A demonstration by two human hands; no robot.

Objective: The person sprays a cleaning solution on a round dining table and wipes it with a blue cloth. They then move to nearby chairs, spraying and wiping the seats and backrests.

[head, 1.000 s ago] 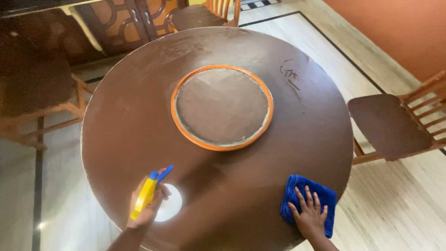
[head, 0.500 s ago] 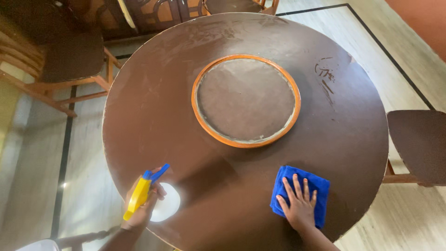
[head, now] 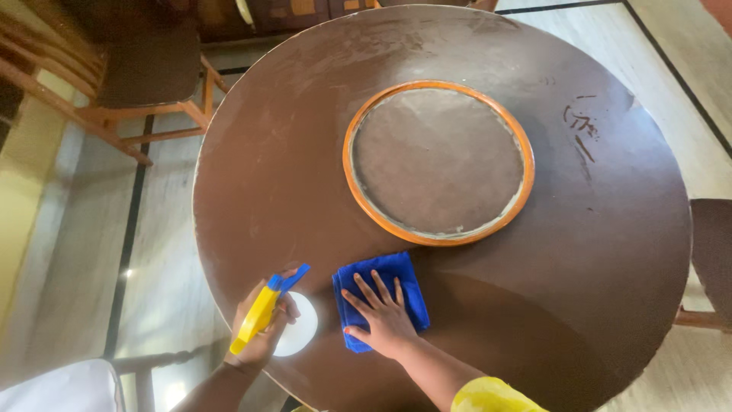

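Our hands at the near edge of the round tabletop point(head: 595, 229).
Our left hand point(head: 263, 336) grips a spray bottle point(head: 267, 309); our right hand point(head: 385, 320) lies flat, fingers spread, on a blue cloth point(head: 408, 278).

your right hand point(head: 385, 324) lies flat on the blue cloth point(head: 381, 297), just beside your left hand point(head: 263, 328) and its spray bottle point(head: 263, 313) at nine o'clock; little room between them. at one o'clock the orange-rimmed round inset point(head: 438, 162) blocks a straight sweep, perhaps raised. from three to five o'clock the brown table point(head: 595, 252) lies open. chairs point(head: 145, 72) stand off its rim at eleven and three.
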